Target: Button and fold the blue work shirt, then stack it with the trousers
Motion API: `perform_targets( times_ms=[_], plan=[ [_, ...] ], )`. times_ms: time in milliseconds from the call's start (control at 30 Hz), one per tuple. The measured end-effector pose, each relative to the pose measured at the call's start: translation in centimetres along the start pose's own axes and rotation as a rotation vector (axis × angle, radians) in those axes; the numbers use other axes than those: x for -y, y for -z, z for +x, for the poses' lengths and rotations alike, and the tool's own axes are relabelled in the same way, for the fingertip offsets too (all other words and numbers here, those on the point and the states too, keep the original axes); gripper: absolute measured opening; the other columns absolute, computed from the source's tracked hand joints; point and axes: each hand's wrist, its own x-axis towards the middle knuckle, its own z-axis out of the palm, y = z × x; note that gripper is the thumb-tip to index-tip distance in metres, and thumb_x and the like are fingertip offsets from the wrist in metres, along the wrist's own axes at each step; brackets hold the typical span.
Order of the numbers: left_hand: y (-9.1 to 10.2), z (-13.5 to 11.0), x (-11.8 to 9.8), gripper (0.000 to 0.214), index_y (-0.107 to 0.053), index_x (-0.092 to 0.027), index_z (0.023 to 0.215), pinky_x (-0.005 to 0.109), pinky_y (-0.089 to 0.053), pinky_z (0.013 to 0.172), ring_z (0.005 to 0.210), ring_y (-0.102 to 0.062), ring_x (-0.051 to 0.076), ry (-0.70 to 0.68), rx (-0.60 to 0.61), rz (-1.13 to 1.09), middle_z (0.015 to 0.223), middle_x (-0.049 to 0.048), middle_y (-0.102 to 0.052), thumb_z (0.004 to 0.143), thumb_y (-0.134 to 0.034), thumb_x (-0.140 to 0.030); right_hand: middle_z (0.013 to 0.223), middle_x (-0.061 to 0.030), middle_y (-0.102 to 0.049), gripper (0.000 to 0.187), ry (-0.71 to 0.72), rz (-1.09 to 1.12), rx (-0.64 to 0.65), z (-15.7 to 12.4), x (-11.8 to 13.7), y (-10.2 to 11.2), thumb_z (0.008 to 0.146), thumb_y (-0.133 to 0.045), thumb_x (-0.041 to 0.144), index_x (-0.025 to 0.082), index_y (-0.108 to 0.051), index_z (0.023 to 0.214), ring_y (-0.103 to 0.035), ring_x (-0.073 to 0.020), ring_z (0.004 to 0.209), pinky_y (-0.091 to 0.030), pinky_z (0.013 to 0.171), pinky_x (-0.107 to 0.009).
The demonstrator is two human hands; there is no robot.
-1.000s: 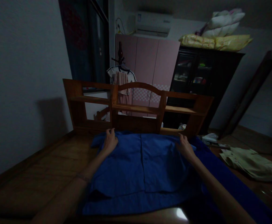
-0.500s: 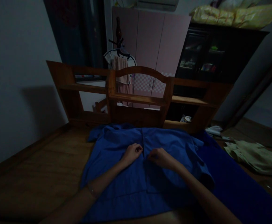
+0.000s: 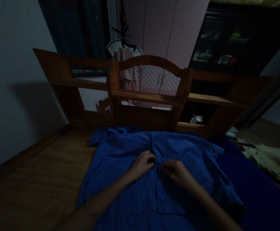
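A blue short-sleeved shirt [image 3: 120, 160] lies spread flat, front up, on a wooden surface [image 3: 46, 173]. My left hand [image 3: 143, 164] rests on the shirt's centre front, fingers curled and pinching the left edge of the placket. My right hand [image 3: 175, 171] sits just to the right of it, fingers pinched on the opposite edge of the placket. The two hands almost touch at the opening. A thin bracelet circles my left wrist.
A wooden headboard with shelves [image 3: 151, 96] stands right behind the shirt. More blue cloth [image 3: 262, 199] lies at the right, a pale green garment [image 3: 272, 160] beyond it. A pink wardrobe, a dark glass cabinet and hanging clothes stand farther back. A wall is on the left.
Both hands left the shirt's shoulders and came together at the centre front, where they pinch the placket. The view has tilted down and moved closer.
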Motion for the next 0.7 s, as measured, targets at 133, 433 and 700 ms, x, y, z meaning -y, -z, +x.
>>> perform_targets(
  times_ms=[133,433,700],
  plan=[
    [0.1,0.0,-0.1,0.015,-0.061,-0.021,0.084,0.027,-0.041,0.076,0.088,-0.054,0.019,0.022,0.005,0.034,0.089,0.002,-0.06,0.071,-0.057,-0.014,0.087,-0.0027,-0.068,0.027,-0.006,-0.006,-0.012,0.0,0.2,-0.2,0.084,-0.049,0.019,0.025,-0.07,0.1,-0.061,-0.0175,0.072,-0.044,0.065,-0.025],
    [0.6,-0.1,-0.8,0.015,-0.059,-0.02,0.08,0.025,-0.041,0.067,0.077,-0.057,0.017,0.0,0.037,-0.042,0.079,0.0009,-0.063,0.072,-0.051,-0.011,0.085,-0.0019,-0.065,0.029,-0.009,-0.179,-0.027,-0.1,0.2,-1.2,0.086,-0.048,0.019,0.031,-0.07,0.102,-0.061,-0.0164,0.074,-0.042,0.065,-0.024],
    [0.9,-0.5,-0.9,0.014,-0.058,-0.018,0.08,0.023,-0.045,0.063,0.07,-0.062,0.015,0.111,0.026,-0.275,0.074,0.0,-0.065,0.073,-0.049,-0.011,0.08,-0.0018,-0.063,0.027,0.022,-0.024,-0.032,-0.3,0.1,-1.2,0.09,-0.048,0.024,0.026,-0.068,0.108,-0.059,-0.0123,0.064,-0.041,0.059,-0.021]
  ],
)
